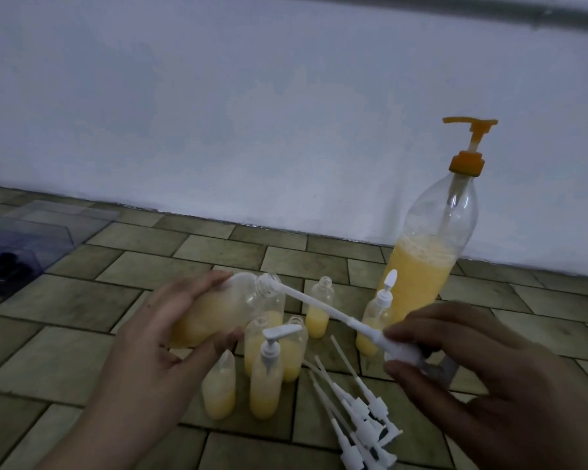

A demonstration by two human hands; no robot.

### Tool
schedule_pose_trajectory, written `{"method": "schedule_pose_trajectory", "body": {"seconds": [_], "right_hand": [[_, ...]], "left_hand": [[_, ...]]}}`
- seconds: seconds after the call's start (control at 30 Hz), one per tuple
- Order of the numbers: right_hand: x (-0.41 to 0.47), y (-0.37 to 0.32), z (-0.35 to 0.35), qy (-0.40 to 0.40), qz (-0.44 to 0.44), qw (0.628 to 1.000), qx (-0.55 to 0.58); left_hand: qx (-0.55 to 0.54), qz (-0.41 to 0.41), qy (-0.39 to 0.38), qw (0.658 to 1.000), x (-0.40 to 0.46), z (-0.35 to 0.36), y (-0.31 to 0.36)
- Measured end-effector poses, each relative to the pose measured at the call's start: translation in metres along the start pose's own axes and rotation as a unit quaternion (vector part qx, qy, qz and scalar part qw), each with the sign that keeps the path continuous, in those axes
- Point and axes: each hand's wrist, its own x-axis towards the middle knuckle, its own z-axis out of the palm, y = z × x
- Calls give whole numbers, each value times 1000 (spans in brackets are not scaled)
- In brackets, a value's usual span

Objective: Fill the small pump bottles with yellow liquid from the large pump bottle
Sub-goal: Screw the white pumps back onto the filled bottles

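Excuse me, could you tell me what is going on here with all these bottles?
A person is fitting a pump to a small bottle of yellow liquid. The left hand holds it tilted, while the right hand holds a white pump with its tube tip at the neck. The large pump bottle stands partly full on the tiled floor, beside other small bottles and spare pumps.
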Motion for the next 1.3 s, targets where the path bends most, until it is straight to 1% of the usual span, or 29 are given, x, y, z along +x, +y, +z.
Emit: {"method": "schedule_pose_trajectory", "body": {"seconds": [0.1,0.17,0.2,0.27,0.37,0.4,0.43,0.5,0.53,0.57,0.63,0.67,0.7,0.73,0.77,0.83,0.87,0.9,0.97,1.03,1.1,1.17,1.2,1.23,1.27,1.3], "right_hand": [[19,-1,-16,-37,-33,997,-59],[38,-7,-24,-43,-63,994,-82],[48,-11,-26,-44,-72,994,-72],[66,-17,-26,-49,-72,996,-1],[87,-20,-11,-36,-30,984,171],[90,-21,-5,-24,-3,970,240],[93,-22,1,-8,26,949,315],[95,-24,10,22,99,883,458],[96,-26,13,33,139,854,500],[97,-28,15,46,172,841,510],[99,-30,17,70,225,858,456],[100,-31,16,66,243,867,430],[99,-30,16,50,255,870,420],[98,-29,15,30,265,862,431],[97,-26,15,17,272,842,465],[96,-22,13,21,274,776,568],[95,-22,12,28,265,756,597],[95,-21,13,36,254,754,605],[96,-21,13,49,244,764,595],[95,-23,11,43,243,764,596],[94,-23,8,28,235,753,614],[95,-24,8,36,231,738,633],[95,-23,9,47,236,747,619],[95,-22,9,54,246,768,589],[94,-21,8,48,254,789,558],[93,-21,6,28,254,801,541]], "left_hand": [[64,24,-11,998,5,-4,1],[75,48,-20,996,9,-3,6],[70,57,-22,996,11,-2,11],[45,64,-22,997,16,1,22],[9,63,-16,998,19,7,36],[0,59,-14,998,19,8,40],[-17,49,-10,999,20,10,44],[-77,17,5,997,20,13,51],[-96,1,8,995,19,14,54],[-97,-3,7,995,19,14,56],[-66,8,0,998,20,15,60],[-66,3,2,998,20,15,62],[-88,-12,3,996,21,15,64],[-127,-34,1,991,21,15,67],[-167,-59,-3,984,22,15,69],[-238,-95,-29,966,22,16,72],[-269,-104,-46,957,22,17,73],[-286,-105,-62,950,21,17,75],[-297,-99,-87,946,20,19,78],[-318,-108,-95,937,19,21,80],[-340,-125,-96,927,20,23,84],[-359,-136,-97,918,20,24,87],[-362,-137,-99,917,20,25,88],[-363,-135,-102,916,21,26,89],[-365,-134,-103,915,21,27,90],[-372,-140,-98,912,21,27,90]]}}
